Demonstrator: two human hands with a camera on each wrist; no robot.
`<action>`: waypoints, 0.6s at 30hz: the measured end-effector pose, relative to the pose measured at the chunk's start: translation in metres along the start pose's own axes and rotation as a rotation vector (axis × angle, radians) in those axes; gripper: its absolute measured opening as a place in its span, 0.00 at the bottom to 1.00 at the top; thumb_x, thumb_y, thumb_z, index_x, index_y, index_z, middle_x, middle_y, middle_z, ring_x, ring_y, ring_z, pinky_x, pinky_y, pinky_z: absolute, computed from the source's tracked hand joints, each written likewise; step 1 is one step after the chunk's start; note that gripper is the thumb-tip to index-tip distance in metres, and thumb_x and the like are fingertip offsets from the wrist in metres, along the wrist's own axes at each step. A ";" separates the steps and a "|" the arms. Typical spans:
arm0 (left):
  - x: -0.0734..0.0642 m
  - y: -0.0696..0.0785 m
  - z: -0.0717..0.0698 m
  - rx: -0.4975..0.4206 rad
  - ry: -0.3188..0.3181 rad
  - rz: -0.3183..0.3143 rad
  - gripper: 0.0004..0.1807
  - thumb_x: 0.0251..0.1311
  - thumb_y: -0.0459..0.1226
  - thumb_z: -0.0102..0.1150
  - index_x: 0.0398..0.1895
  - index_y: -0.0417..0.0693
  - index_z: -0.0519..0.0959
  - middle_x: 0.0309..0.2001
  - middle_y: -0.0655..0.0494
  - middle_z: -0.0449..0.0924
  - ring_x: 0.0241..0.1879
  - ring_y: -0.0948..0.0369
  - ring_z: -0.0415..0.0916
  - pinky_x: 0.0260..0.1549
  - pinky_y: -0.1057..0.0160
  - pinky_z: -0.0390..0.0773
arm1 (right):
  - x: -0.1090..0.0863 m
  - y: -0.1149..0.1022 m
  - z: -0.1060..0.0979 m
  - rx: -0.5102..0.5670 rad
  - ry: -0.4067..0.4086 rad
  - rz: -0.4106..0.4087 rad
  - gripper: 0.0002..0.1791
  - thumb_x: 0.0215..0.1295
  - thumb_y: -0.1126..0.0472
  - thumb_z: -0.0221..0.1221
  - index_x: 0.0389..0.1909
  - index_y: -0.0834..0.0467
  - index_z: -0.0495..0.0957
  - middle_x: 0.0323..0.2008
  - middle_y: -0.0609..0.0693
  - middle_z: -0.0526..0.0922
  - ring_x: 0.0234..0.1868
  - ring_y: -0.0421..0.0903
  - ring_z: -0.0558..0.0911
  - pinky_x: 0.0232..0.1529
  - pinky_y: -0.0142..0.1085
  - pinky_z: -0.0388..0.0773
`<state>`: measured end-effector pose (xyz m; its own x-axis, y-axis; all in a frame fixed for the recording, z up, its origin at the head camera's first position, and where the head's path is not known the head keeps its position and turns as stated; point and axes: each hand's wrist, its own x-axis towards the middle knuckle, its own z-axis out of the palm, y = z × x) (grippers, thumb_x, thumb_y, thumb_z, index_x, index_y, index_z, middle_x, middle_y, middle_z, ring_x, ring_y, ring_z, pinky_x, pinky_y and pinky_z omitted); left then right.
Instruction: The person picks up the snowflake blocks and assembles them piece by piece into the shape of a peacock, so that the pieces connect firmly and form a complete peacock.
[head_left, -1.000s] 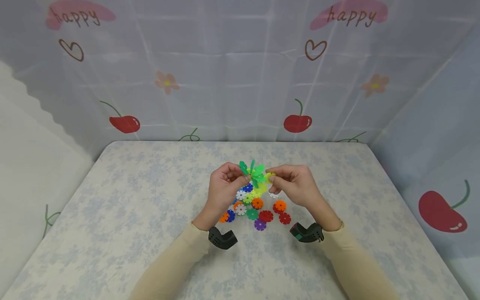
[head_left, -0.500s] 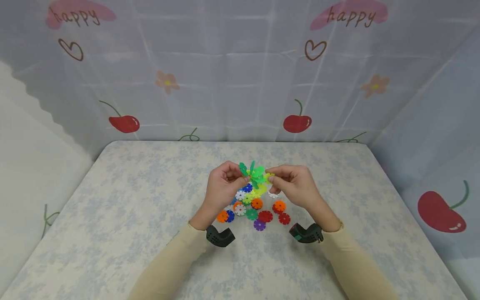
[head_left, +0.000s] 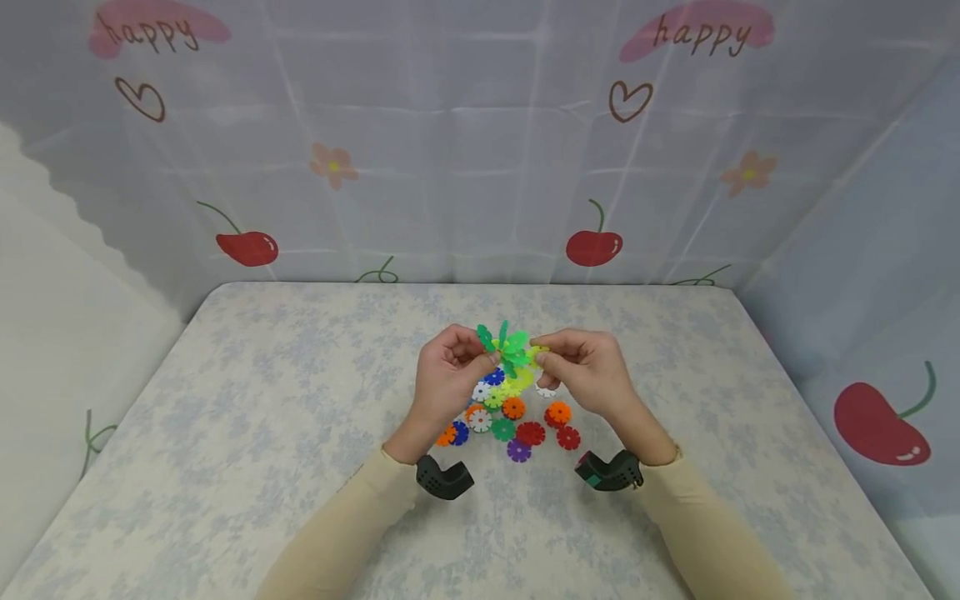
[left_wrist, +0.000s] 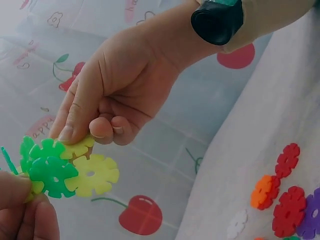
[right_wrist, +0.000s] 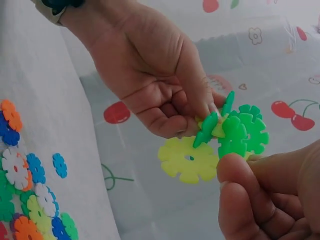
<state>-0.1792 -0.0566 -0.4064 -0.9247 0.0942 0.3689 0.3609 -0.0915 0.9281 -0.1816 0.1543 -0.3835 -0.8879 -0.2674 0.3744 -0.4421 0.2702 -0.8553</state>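
Above the table, both hands hold a cluster of notched plastic snowflake discs, green (head_left: 513, 343) and yellow. My left hand (head_left: 452, 371) pinches the cluster's left side between thumb and fingers, at a yellow disc (left_wrist: 36, 189) among the green ones. From the right, my right hand (head_left: 588, 367) pinches a yellow disc (left_wrist: 80, 148) at the cluster's edge between thumb and index finger. Another yellow disc (right_wrist: 189, 159) hangs at the lower side of the cluster. Where the pinched right disc meets the green ones is partly hidden by fingers.
Loose snowflake discs lie in a pile below the hands: orange (head_left: 513, 407), white (head_left: 480, 420), red (head_left: 532, 433), purple (head_left: 519, 451), green (head_left: 503, 429) and blue. The patterned tablecloth (head_left: 300, 375) reaches back to a printed curtain (head_left: 450, 167).
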 end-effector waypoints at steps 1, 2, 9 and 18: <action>0.000 0.000 0.000 0.002 -0.001 0.005 0.07 0.59 0.21 0.63 0.35 0.29 0.74 0.27 0.61 0.80 0.30 0.69 0.81 0.36 0.69 0.84 | 0.000 0.000 0.001 0.011 0.006 0.009 0.09 0.64 0.76 0.62 0.44 0.75 0.84 0.27 0.69 0.86 0.20 0.32 0.84 0.29 0.28 0.85; 0.000 0.000 0.000 0.007 -0.002 0.010 0.07 0.59 0.22 0.63 0.35 0.30 0.74 0.27 0.59 0.80 0.29 0.69 0.81 0.35 0.69 0.84 | 0.000 0.000 0.001 0.022 0.010 0.017 0.09 0.65 0.76 0.61 0.45 0.75 0.84 0.27 0.70 0.86 0.20 0.32 0.84 0.29 0.29 0.85; 0.001 0.001 -0.001 0.023 -0.015 -0.011 0.07 0.59 0.22 0.63 0.35 0.32 0.74 0.28 0.50 0.81 0.29 0.68 0.81 0.34 0.69 0.83 | 0.000 -0.001 0.003 0.047 0.018 0.080 0.10 0.66 0.75 0.61 0.46 0.75 0.83 0.30 0.72 0.86 0.20 0.33 0.84 0.29 0.29 0.86; 0.006 0.000 -0.006 -0.113 0.041 -0.153 0.06 0.63 0.24 0.62 0.39 0.37 0.74 0.27 0.67 0.84 0.30 0.64 0.82 0.42 0.66 0.85 | 0.002 0.002 0.007 0.075 -0.004 0.041 0.13 0.71 0.72 0.58 0.52 0.74 0.81 0.31 0.73 0.85 0.24 0.34 0.86 0.32 0.30 0.86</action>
<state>-0.1850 -0.0622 -0.4045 -0.9727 0.0750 0.2196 0.2022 -0.1903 0.9607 -0.1834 0.1481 -0.3870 -0.9045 -0.2615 0.3370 -0.3943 0.2114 -0.8943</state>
